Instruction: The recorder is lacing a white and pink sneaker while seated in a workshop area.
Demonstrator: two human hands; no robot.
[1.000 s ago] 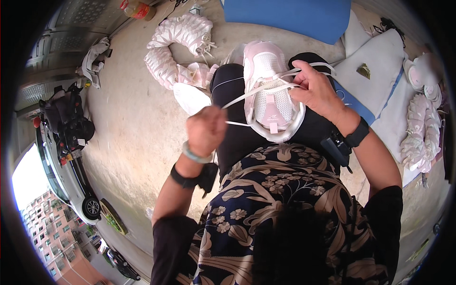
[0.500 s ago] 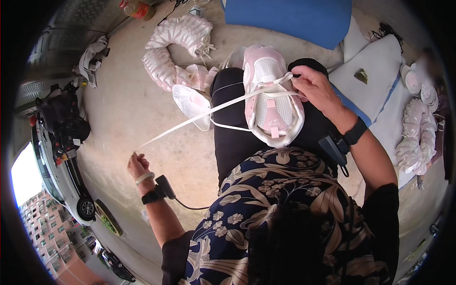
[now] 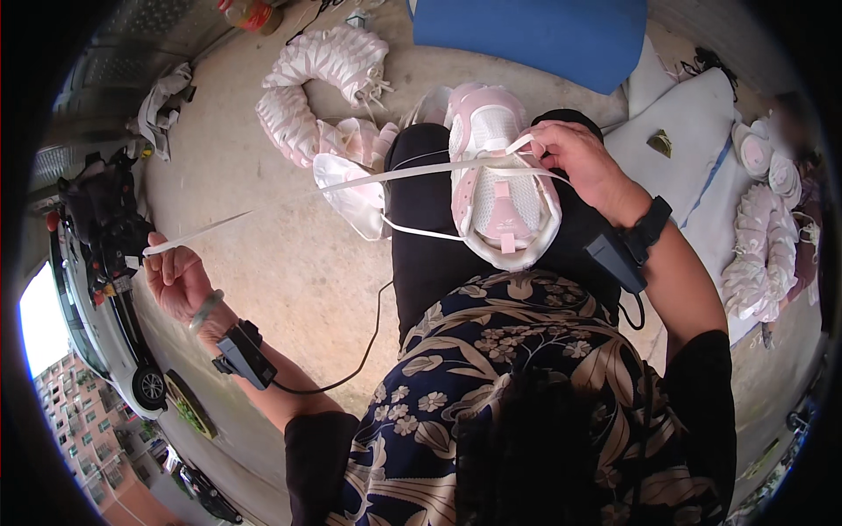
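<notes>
While the pink and white shoe rests sole-down on the person's lap, toe pointing away from the body, the right hand lies on its far side with the fingers curled over the upper edge near the eyelets, pinching the white lace where it enters the shoe. The lace runs taut from there across the black trouser leg and out to the person's left, ending in the left hand, which is stretched well away from the shoe with its fingers closed on the lace's tip. A second strand of lace loops loosely below the first, beside the shoe's near side.

Each wrist carries a dark band with a small black box attached, and a thin cable trails from the left one toward the body. On the concrete floor beyond the knees lie a white shoe sole or insert just beside the leg and a curved stack of pink and white shoes. A blue cushion sits at the top, and more shoes are stacked on a white cloth to the right.
</notes>
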